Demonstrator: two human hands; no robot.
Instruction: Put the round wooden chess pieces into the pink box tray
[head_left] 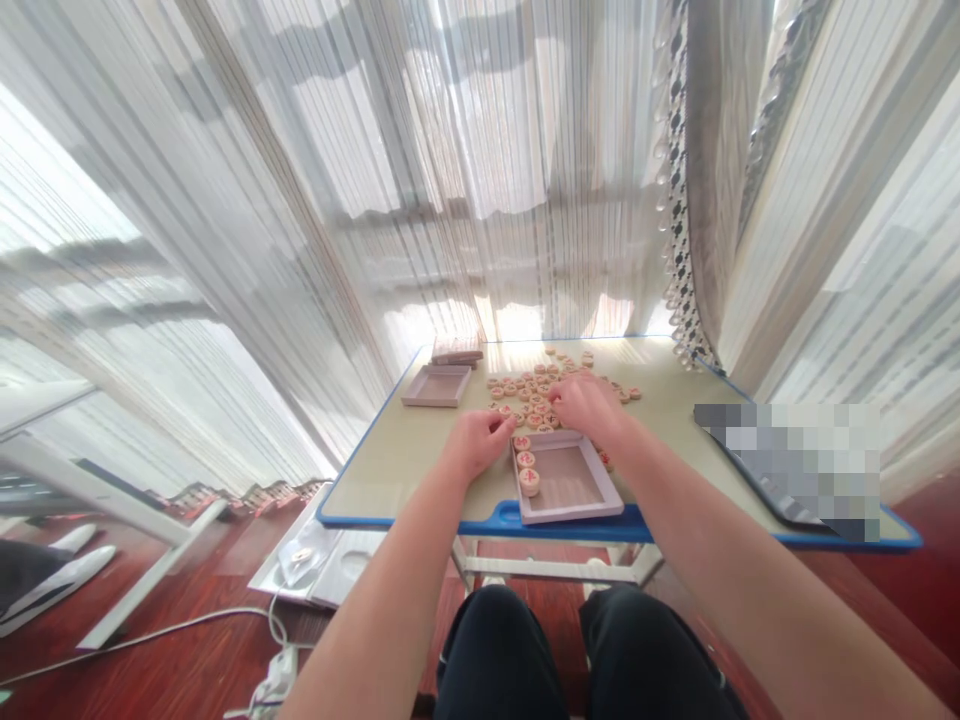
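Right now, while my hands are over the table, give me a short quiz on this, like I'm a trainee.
1. True or false: the xiangqi pieces in the near open box lie along its left wall.
2. What colour is the edge of the table? A. red; B. blue; C. yellow.
3. Fill in: the ____ hand reaches farther from the person.
Key: 1. True. 2. B. 3. right: the right hand is over the loose xiangqi pieces, and the left hand is nearer the person.
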